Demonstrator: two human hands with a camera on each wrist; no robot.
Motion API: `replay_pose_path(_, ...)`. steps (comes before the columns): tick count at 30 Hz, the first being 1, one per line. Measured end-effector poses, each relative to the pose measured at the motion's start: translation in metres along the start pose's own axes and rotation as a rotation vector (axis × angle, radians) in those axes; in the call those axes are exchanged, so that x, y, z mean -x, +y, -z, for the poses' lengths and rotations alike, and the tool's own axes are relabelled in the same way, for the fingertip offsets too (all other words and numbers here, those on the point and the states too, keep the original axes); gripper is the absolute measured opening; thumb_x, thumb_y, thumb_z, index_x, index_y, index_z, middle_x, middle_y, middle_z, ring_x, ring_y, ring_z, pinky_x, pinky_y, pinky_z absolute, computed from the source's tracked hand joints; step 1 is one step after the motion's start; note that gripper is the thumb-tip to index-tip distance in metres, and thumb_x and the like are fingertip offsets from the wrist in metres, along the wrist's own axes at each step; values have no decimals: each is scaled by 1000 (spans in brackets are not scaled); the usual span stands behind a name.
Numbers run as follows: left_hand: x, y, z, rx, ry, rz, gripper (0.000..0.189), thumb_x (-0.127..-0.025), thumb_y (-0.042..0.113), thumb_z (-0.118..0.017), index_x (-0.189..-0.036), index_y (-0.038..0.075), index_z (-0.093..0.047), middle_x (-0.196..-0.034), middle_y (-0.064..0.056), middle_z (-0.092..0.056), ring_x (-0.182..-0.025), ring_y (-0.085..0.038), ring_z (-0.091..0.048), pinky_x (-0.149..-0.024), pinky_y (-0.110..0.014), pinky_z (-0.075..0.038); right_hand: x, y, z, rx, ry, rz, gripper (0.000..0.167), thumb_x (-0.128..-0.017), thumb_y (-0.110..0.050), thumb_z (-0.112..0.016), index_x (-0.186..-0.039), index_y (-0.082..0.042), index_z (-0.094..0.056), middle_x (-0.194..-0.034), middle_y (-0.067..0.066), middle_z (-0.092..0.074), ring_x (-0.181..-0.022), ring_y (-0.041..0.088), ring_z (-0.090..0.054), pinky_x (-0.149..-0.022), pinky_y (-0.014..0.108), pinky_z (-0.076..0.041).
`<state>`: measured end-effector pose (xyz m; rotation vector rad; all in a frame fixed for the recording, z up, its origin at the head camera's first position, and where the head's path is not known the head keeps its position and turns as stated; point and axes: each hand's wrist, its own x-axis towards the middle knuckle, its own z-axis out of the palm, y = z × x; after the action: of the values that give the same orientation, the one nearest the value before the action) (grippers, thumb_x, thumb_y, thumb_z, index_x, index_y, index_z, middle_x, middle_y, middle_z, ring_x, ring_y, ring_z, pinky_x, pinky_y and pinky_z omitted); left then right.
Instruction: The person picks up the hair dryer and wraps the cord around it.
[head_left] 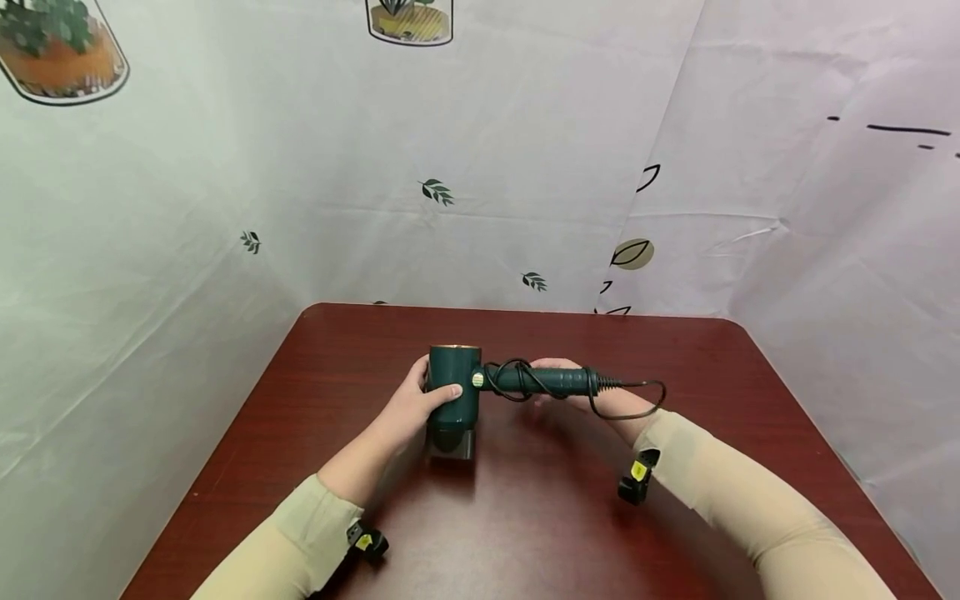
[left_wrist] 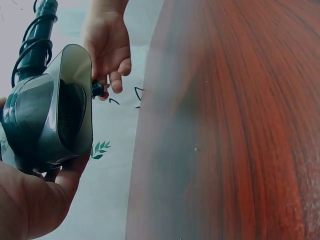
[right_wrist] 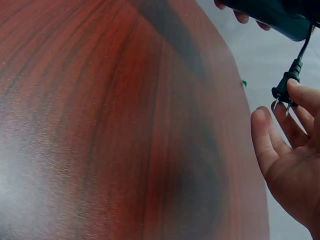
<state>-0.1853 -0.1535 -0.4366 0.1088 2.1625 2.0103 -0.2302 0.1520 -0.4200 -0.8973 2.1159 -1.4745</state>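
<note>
A dark green hair dryer (head_left: 453,367) is held above the table, its handle pointing right and its flat nozzle (left_wrist: 88,115) towards me. My left hand (head_left: 405,412) grips the barrel from the left, thumb over the top. Black cord (head_left: 527,377) winds loosely around the handle, with a loop (head_left: 663,393) hanging past its end. Behind the handle, partly hidden in the head view, is my right hand (right_wrist: 300,162). In the right wrist view it pinches the black two-pin plug (right_wrist: 285,87) between thumb and fingers, prongs towards the palm.
A reddish-brown wooden table (head_left: 540,517) with rounded far corners lies beneath. White cloth (head_left: 525,150) printed with leaves and plants hangs behind it and along both sides. Each wrist carries a small black camera, the left one (head_left: 367,542) close over the table.
</note>
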Motion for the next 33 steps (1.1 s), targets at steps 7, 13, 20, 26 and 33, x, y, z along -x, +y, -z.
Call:
replay_pose_path(7,-5,-1,0,80,42,58,81,-94,33,-68,-155,18,-17,-146,-16,-41,-120,-34,-55,-98,-50,-46,-11,13,-9,-122,100,-262,40,-99,-26,-61,-134,-7,-60,-126,20,-64,-116,43,-60,-104,60,-37)
replay_pose_path(13,-12,-2,0,85,81,87,85,-92,38,-69,-155,17,-16,-148,-15,-37,-122,-35,-54,-99,-51,-45,-28,35,-14,-153,120,-210,38,-98,-14,-63,-131,3,-57,-109,18,-69,-100,34,-68,-79,43,-57)
replay_pose_path(20,-23,-5,0,41,114,119,91,-90,42,-71,-156,14,-15,-151,-15,-34,-123,-36,-52,-100,-51,-44,-30,38,-22,-93,101,-217,43,-100,-17,-60,-135,7,-52,-104,17,-69,-94,27,-70,-77,40,-57)
replay_pose_path(26,-32,-10,0,10,130,159,93,-88,45,-72,-155,13,-15,-149,-17,-36,-122,-37,-54,-99,-51,-46,-35,41,-28,-124,100,-274,37,-101,-18,-59,-129,7,-55,-107,20,-68,-89,22,-70,-76,37,-57)
replay_pose_path(33,-44,-16,-6,-53,157,205,97,-87,49,-72,-156,12,-15,-146,-19,-39,-121,-37,-54,-91,-53,-49,-42,41,-34,-140,100,-321,34,-101,-19,-58,-124,6,-60,-107,20,-67,-84,18,-68,-74,35,-57)
